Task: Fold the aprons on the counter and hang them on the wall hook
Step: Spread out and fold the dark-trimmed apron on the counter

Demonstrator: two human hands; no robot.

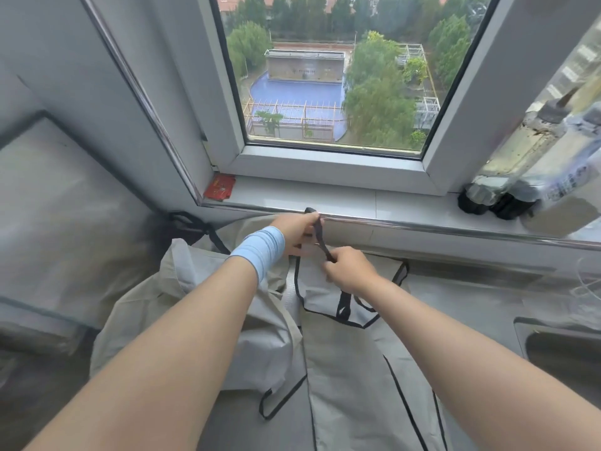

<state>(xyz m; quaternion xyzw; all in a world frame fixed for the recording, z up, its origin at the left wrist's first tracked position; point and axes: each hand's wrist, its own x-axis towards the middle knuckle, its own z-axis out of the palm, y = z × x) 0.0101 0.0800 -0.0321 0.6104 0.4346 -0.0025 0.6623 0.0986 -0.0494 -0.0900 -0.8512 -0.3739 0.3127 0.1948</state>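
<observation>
Both the left hand (297, 229) and right hand (348, 270) are gripping the black strap (320, 236) of the apron (351, 353) lying apparently half-folded on the counter (471, 297), with hanging remaining.

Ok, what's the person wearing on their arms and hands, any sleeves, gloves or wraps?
No sleeves or gloves show: both forearms are bare to the bottom edge of the head view. The left hand has a light blue wrap wound around the wrist in overlapping bands. The right hand and its wrist are bare, with no watch, rings or markings visible.
</observation>
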